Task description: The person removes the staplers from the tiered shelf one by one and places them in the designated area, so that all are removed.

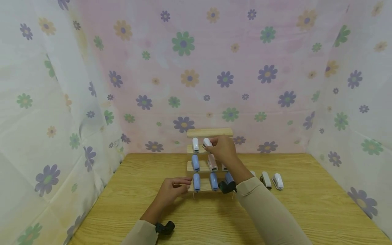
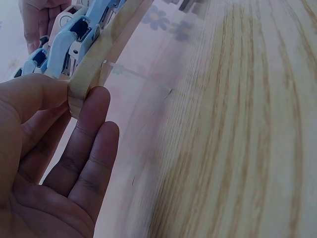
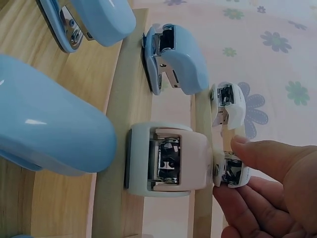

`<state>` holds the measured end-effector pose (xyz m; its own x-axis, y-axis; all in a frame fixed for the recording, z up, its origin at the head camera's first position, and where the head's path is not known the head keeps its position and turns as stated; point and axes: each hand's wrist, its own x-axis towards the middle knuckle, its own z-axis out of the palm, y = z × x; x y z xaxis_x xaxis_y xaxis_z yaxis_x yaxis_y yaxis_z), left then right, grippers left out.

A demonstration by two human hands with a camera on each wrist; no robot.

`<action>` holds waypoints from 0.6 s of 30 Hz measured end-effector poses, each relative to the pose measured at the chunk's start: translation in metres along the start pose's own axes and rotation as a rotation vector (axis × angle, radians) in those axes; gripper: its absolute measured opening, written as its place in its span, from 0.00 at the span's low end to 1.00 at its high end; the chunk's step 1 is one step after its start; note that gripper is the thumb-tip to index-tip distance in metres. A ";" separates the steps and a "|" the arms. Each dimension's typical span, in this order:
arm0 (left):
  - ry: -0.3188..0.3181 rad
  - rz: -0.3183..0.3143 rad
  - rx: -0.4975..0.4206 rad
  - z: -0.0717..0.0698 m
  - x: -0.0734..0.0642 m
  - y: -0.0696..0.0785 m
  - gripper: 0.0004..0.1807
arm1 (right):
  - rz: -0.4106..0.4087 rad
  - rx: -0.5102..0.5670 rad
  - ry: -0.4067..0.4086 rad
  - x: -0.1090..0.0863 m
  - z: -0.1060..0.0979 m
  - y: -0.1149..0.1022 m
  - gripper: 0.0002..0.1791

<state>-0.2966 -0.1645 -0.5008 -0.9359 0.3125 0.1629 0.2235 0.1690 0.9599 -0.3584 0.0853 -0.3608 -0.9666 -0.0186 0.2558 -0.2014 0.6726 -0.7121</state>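
A tiered wooden display rack (image 1: 210, 132) stands on the table with small staplers on its steps. My right hand (image 1: 225, 149) pinches a white stapler (image 1: 206, 142) between thumb and fingers at the second step from the top. Beside it on that step sits another white stapler (image 1: 195, 145). One step down are a blue stapler (image 1: 195, 162), a pink stapler (image 1: 212, 162) and a third, partly hidden by my right wrist. Blue staplers (image 1: 196, 182) fill the lowest step. My left hand (image 1: 171, 189) grips the left end of the lowest wooden step (image 2: 85, 84) with thumb and fingertips.
To the right of the rack, a dark-based white stapler (image 1: 266, 179) and an all-white stapler (image 1: 277, 181) lie on the wooden table (image 1: 309, 207), with another partly behind my right sleeve. Flowered cloth (image 1: 196, 61) encloses the back and sides.
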 end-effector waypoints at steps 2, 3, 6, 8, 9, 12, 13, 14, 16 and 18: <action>0.000 -0.002 0.003 0.000 0.000 0.000 0.09 | -0.001 0.006 0.002 -0.001 0.000 0.000 0.19; 0.000 -0.003 0.005 0.000 0.000 0.000 0.09 | 0.000 0.009 0.003 -0.001 0.000 0.000 0.19; 0.004 -0.004 0.002 0.001 -0.001 0.001 0.09 | 0.003 0.018 0.009 -0.002 0.000 0.000 0.19; 0.005 -0.003 -0.003 0.001 -0.001 0.002 0.09 | 0.002 0.023 0.014 -0.003 -0.001 0.000 0.19; 0.005 -0.001 -0.003 0.001 -0.001 0.002 0.09 | 0.001 0.026 0.016 -0.004 -0.001 0.000 0.19; 0.005 0.003 -0.004 0.001 -0.001 0.003 0.09 | -0.005 0.038 0.020 -0.005 -0.003 0.000 0.19; 0.003 0.003 -0.004 0.001 -0.001 0.003 0.09 | -0.004 0.042 0.022 -0.006 -0.004 0.000 0.19; 0.003 0.002 -0.004 0.001 -0.001 0.003 0.09 | -0.003 0.043 0.021 -0.006 -0.005 0.001 0.19; 0.001 0.000 0.000 0.001 -0.001 0.003 0.09 | 0.000 0.042 0.022 -0.007 -0.006 0.001 0.19; 0.000 -0.002 -0.001 0.000 -0.002 0.002 0.09 | 0.006 0.039 0.020 -0.008 -0.007 0.002 0.19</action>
<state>-0.2946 -0.1643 -0.4991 -0.9362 0.3126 0.1609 0.2214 0.1688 0.9605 -0.3499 0.0920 -0.3590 -0.9643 0.0003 0.2647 -0.2025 0.6429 -0.7387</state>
